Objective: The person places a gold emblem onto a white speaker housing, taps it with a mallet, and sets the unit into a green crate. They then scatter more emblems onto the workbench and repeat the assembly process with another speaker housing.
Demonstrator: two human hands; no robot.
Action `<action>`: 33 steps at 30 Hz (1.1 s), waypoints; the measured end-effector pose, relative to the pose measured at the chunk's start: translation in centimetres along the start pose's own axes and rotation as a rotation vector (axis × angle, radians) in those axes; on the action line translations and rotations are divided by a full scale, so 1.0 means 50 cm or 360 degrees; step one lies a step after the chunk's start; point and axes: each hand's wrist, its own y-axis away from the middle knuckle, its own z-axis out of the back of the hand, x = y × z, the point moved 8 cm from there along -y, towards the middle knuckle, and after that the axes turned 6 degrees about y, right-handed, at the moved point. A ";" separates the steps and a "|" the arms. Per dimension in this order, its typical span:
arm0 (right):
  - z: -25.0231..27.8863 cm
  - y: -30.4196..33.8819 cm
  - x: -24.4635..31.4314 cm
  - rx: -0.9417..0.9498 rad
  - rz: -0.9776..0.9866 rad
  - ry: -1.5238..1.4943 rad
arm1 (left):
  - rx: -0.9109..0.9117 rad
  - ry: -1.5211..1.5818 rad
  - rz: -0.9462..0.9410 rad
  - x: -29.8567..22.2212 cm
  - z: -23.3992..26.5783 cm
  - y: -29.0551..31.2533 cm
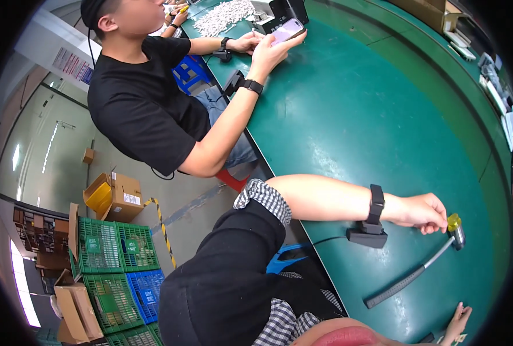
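Observation:
A hammer with a yellow tip, a dark metallic head (459, 237) and a black grip lies on the green table (348, 138). My left hand (419, 212) reaches across from the left, its fingers pinched together on the yellow tip. The hammer's handle slants back toward me. At the lower right edge my right hand (457, 324) shows only in part, with fingers stretched out and apart. Close under it is a small pale thing that I cannot make out. A black device is strapped to my left wrist (374, 216).
Beside me, a person in a black shirt (147, 104) holds a phone (287, 31). Far on the table lies a heap of small white parts (224, 16). Green crates (100, 245) and a cardboard box (123, 196) stand on the floor at left. White items line the table's right side.

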 end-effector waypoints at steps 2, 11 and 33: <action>0.011 0.017 0.076 0.0031 -0.0056 0.0215 | 0.0010 -0.0083 -0.0011 0.000 0.001 0.008; 0.061 0.092 0.187 -0.0270 0.0251 -0.0454 | 0.0039 -0.0617 -0.0025 -0.010 -0.011 0.021; 0.083 0.114 0.109 -0.0120 -0.0180 -0.0046 | 0.0090 -0.0585 0.0111 -0.007 -0.003 0.027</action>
